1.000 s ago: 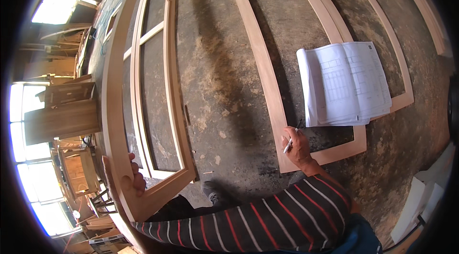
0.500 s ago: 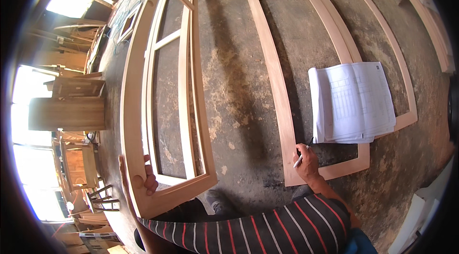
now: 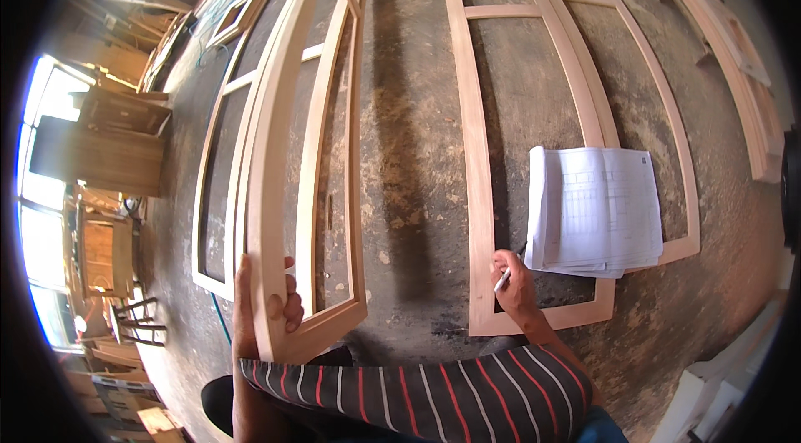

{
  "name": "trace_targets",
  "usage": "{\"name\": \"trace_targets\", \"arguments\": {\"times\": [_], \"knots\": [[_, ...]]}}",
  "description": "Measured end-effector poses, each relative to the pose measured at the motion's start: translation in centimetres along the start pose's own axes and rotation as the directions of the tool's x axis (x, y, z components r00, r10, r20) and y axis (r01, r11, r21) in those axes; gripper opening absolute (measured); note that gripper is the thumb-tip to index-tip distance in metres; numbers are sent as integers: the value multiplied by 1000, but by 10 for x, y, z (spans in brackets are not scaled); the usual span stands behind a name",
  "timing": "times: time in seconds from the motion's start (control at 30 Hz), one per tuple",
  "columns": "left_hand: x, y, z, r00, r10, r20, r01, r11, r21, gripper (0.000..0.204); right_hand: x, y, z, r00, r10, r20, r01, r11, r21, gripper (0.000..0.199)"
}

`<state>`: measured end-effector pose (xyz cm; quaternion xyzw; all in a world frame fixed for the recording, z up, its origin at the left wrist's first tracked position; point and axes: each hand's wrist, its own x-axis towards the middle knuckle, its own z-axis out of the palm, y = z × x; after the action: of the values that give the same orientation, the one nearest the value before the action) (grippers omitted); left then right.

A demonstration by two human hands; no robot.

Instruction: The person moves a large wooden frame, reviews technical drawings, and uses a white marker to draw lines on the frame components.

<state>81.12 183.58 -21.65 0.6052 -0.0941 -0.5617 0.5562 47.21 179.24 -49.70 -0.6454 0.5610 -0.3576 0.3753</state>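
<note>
My left hand is closed round the near end of a long pale wooden frame. That frame stands tilted up on one side, its thick outer edge towards me, with a round mark near my fingers. In my closed right hand is a pen, pale-barrelled with a dark end. This hand hovers over the near left corner of another wooden frame lying flat; whether it touches the wood, I cannot tell. Just beyond it, a stack of printed drawing sheets rests across the flat frames.
Another wooden frame lies on the stained concrete floor behind the raised one. Long timber pieces line the far right. A wooden cabinet and a stool stand at left. White boards lie at lower right.
The frame in my left hand has swung more upright, showing its outer edge and uncovering the frame behind. My right hand keeps the pen near the same corner. The whole view has shifted slightly.
</note>
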Motion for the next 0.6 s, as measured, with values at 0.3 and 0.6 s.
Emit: {"name": "trace_targets", "arguments": {"times": [0.3, 0.6], "knots": [[7, -51, 37, 990, -135, 44, 134, 990, 35, 66, 142, -155, -20, 948, -250, 199, 181, 933, 312, 33], [12, -81, 69, 983, -31, 183, 7, 992, 128, 48, 260, -258, 31, 944, 97, 314, -262, 798, 543, 45]]}}
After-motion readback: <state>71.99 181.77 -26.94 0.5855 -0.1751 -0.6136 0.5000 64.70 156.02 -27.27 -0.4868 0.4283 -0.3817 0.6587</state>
